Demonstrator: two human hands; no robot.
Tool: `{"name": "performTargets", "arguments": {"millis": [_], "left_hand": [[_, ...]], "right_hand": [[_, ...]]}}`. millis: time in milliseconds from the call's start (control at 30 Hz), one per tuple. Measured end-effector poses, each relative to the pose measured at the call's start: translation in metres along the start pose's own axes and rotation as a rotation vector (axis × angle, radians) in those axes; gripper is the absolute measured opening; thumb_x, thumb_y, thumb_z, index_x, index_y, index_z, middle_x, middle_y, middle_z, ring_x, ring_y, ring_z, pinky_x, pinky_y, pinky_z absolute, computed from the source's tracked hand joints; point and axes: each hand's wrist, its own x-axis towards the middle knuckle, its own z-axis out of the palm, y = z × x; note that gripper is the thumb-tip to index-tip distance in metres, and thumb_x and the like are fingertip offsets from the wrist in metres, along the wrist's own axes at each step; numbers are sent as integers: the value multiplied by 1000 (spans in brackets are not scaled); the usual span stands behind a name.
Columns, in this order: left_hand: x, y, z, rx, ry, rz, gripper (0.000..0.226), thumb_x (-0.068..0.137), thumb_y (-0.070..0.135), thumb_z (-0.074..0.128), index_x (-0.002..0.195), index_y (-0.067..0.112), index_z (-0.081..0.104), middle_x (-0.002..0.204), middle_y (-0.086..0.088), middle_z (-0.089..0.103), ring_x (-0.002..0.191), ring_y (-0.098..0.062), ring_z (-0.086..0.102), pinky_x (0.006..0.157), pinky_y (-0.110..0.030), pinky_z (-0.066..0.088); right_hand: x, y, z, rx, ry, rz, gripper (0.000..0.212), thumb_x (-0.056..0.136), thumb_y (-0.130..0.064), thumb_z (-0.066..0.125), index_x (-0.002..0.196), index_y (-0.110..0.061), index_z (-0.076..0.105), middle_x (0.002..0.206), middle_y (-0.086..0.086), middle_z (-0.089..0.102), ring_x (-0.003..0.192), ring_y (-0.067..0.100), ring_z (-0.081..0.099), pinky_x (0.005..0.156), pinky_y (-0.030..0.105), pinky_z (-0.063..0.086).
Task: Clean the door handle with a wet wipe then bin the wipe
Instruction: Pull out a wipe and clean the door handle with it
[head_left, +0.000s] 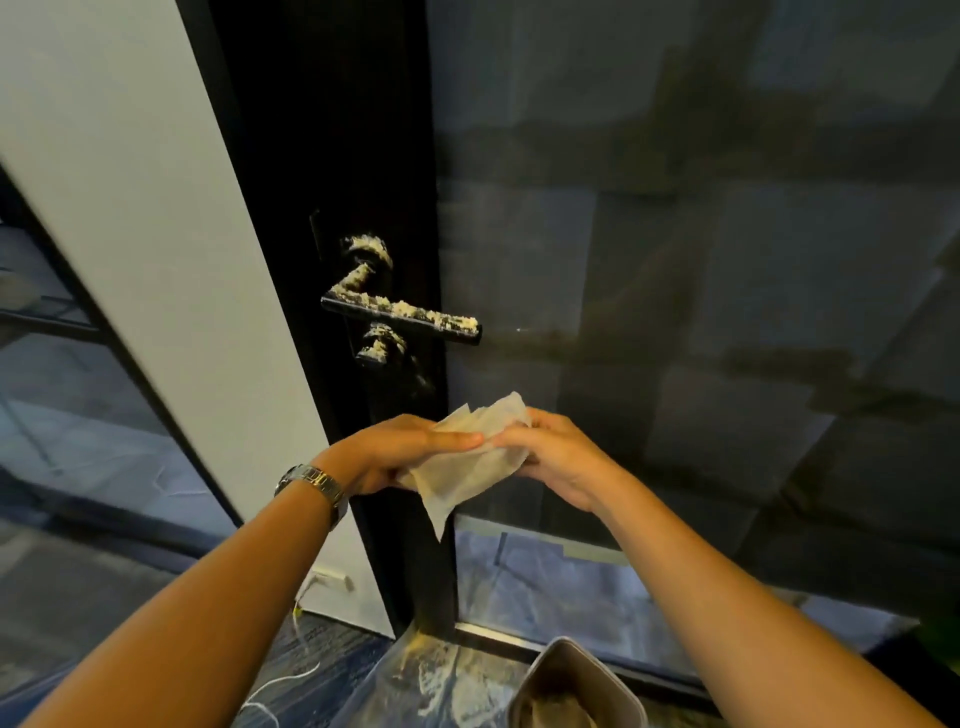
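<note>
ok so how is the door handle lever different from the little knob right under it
The lever is a long straight bar reaching right in front of the glass; the knob is short and stubby, against the frame. The lever's pale crumbs run in a line along its top; the knob's sit in patches. Both are black and crusted.

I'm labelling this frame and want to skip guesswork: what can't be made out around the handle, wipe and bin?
1. Bin: head view, cut off by the bottom edge; its contents are too dim.
2. Wet wipe: head view, part hidden by the left hand and right hand holding it; wetness unreadable.
3. Door handle: head view, top hidden under pale crumbs; outline lost against the black door frame.
</note>
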Motion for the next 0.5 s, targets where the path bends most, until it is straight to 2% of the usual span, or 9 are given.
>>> {"name": "performTargets", "arguments": {"millis": [100, 233, 333, 400, 500], "left_hand": [[-19, 2, -16, -60, 52, -42, 61, 63, 47, 76, 110, 10, 63, 102, -9, 63, 95, -22, 60, 75, -27, 50], [-37, 15, -32, -241, 191, -38, 32, 80, 23, 68, 107, 7, 61, 103, -12, 62, 96, -25, 60, 78, -30, 51], [-49, 24, -41, -389, 254, -47, 14, 83, 11, 63, 97, 8, 60, 96, -11, 62, 89, -22, 62, 69, -30, 57], [-57, 29, -46, -447, 301, -37, 8, 87, 8, 58, 95, 8, 59, 90, -10, 62, 81, -21, 62, 60, -28, 58], [-66, 36, -55, -350, 398, -16, 9, 89, 14, 56, 98, 11, 57, 91, -8, 60, 80, -20, 59, 63, -29, 54]], "right_hand": [[-3, -14, 10, 74, 10, 55, 24, 86, 0, 59, 109, -2, 61, 102, 14, 64, 97, 25, 64, 82, 35, 56], [-10, -31, 24, -47, 12, 86, 10, 84, -2, 64, 92, -6, 59, 94, 7, 65, 90, 20, 65, 77, 32, 57], [-11, -44, 31, -168, 11, 47, 8, 83, -2, 66, 88, -6, 60, 88, 6, 64, 87, 20, 64, 76, 31, 57], [-10, -53, 31, -208, 11, 14, 10, 83, -1, 66, 79, -9, 60, 85, 6, 64, 81, 18, 64, 77, 31, 57], [-6, -66, 32, -216, -17, -17, 11, 83, 0, 66, 78, -10, 62, 83, 5, 65, 75, 14, 65, 70, 25, 59]]}}
